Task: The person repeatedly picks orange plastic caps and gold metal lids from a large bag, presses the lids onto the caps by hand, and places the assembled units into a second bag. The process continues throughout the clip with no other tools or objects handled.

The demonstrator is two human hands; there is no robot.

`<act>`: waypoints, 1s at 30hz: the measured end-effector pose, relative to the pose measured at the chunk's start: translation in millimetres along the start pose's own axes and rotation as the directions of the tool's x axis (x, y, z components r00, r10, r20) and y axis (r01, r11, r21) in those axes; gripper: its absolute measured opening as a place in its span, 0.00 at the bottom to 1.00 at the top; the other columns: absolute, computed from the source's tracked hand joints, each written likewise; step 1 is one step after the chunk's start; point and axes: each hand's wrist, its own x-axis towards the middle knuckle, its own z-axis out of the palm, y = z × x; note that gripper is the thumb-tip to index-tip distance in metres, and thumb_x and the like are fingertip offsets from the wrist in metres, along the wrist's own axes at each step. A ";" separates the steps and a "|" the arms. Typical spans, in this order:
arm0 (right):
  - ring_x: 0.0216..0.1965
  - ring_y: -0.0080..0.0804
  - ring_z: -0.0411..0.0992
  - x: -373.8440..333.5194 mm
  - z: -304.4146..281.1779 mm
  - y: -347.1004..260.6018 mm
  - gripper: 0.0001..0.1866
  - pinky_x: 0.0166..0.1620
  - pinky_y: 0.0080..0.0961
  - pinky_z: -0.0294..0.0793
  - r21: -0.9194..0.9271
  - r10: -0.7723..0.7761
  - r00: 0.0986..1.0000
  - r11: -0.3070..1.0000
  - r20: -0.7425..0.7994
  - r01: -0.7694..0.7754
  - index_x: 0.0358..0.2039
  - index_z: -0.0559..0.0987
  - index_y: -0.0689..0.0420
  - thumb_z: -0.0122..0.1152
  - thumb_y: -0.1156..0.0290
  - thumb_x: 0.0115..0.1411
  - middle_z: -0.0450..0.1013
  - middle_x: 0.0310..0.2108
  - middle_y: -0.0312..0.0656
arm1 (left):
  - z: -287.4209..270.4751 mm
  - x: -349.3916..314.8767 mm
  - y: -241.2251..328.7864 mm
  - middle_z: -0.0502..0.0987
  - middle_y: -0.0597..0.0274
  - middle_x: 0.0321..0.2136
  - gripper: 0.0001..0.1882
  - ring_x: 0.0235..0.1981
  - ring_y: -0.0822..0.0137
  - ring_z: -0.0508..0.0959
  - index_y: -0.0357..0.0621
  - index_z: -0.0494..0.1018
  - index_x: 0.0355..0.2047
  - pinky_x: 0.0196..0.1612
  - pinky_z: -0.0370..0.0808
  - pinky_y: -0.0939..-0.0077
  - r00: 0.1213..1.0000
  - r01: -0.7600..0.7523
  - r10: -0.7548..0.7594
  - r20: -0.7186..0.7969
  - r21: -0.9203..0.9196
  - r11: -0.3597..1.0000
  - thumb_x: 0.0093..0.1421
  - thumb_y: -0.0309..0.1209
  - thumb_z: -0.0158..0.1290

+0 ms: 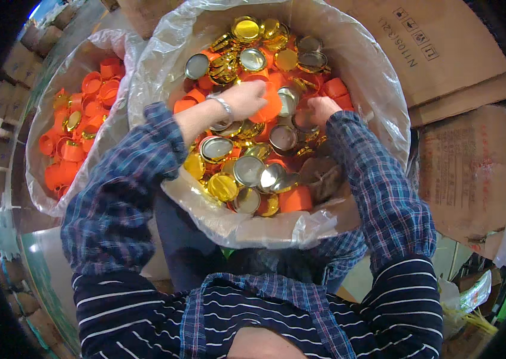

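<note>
A large bin lined with clear plastic (pixel 378 72) holds gold metal lids (pixel 222 186), silver-faced lids (pixel 249 170) and orange plastic caps (pixel 295 198) in a loose heap. My left hand (pixel 246 100), with a bracelet at the wrist, is closed on an orange plastic cap (pixel 270 105) over the middle of the heap. To its right, my right hand (pixel 324 110) has its fingers curled at the edge of a dull round lid (pixel 305 119). Part of the right fingers is hidden from view.
On the left stands a second plastic-lined container (pixel 37 179) of orange caps (pixel 72 151) with some gold lids among them. Cardboard boxes (pixel 465 173) are to the right of the bin. A flattened carton (pixel 438 90) leans at the upper right. Plastic bags (pixel 474 293) lie at the lower right.
</note>
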 end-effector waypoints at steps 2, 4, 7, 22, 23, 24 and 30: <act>0.39 0.56 0.76 1.3 -28.9 -21.9 0.15 0.43 0.44 0.75 -0.002 -0.008 0.998 1.000 -0.056 0.008 0.39 0.76 0.58 0.64 0.73 0.48 0.77 0.33 0.54 | -23.3 -40.7 2.9 0.77 0.58 0.34 0.10 0.38 0.64 0.78 0.40 0.70 0.40 0.45 0.76 0.66 0.986 0.101 -0.153 -0.063 -0.501 0.860 0.63 0.33 0.53; 0.42 0.54 0.77 -11.1 -58.5 -51.2 0.17 0.45 0.43 0.76 0.103 -0.026 0.980 0.994 -0.199 0.047 0.44 0.75 0.57 0.62 0.75 0.51 0.78 0.35 0.53 | -30.4 -81.2 15.9 0.77 0.62 0.37 0.07 0.40 0.68 0.79 0.42 0.70 0.41 0.48 0.77 0.67 0.968 0.029 -0.238 -0.080 -0.905 0.425 0.65 0.30 0.52; 0.46 0.54 0.76 -51.0 -102.0 -108.5 0.20 0.50 0.42 0.75 0.209 -0.095 0.914 0.959 -0.394 0.190 0.51 0.74 0.59 0.59 0.75 0.55 0.78 0.41 0.55 | -17.5 -141.2 50.9 0.78 0.61 0.40 0.06 0.43 0.66 0.80 0.41 0.70 0.41 0.53 0.77 0.65 0.929 -0.249 -0.292 -0.228 -0.968 -0.037 0.68 0.29 0.50; 0.63 0.55 0.59 -245.6 -83.5 -275.3 0.40 0.65 0.46 0.57 0.140 -0.335 0.569 0.761 -0.751 0.634 0.63 0.64 0.62 0.65 0.53 0.57 0.62 0.62 0.57 | 24.9 -257.7 171.2 0.76 0.55 0.51 0.22 0.52 0.59 0.78 0.42 0.67 0.57 0.58 0.73 0.62 0.907 -0.335 -0.409 -0.101 -0.760 -0.557 0.72 0.44 0.41; 0.63 0.56 0.59 -247.9 -83.0 -277.2 0.39 0.65 0.47 0.57 0.132 -0.342 0.556 0.755 -0.758 0.643 0.63 0.64 0.62 0.62 0.51 0.59 0.62 0.62 0.58 | 23.2 -260.4 173.3 0.76 0.55 0.51 0.22 0.52 0.59 0.77 0.41 0.67 0.57 0.59 0.72 0.62 0.914 -0.359 -0.381 -0.137 -0.707 -0.609 0.72 0.44 0.41; 0.63 0.56 0.59 -249.2 -81.7 -280.1 0.38 0.66 0.47 0.56 0.129 -0.338 0.532 0.741 -0.776 0.659 0.63 0.65 0.62 0.59 0.50 0.61 0.61 0.62 0.58 | 21.8 -263.9 175.0 0.76 0.55 0.51 0.22 0.52 0.59 0.77 0.41 0.67 0.57 0.59 0.72 0.62 0.911 -0.379 -0.369 -0.184 -0.725 -0.575 0.72 0.43 0.42; 0.63 0.51 0.61 -253.0 -70.2 -300.8 0.32 0.65 0.41 0.58 0.287 -0.165 0.490 0.638 -0.856 0.715 0.63 0.65 0.63 0.48 0.52 0.67 0.60 0.62 0.58 | 29.3 -278.2 186.6 0.77 0.54 0.49 0.21 0.50 0.62 0.79 0.35 0.70 0.54 0.56 0.74 0.66 0.795 -0.556 -0.431 -0.427 -0.798 -0.234 0.72 0.41 0.44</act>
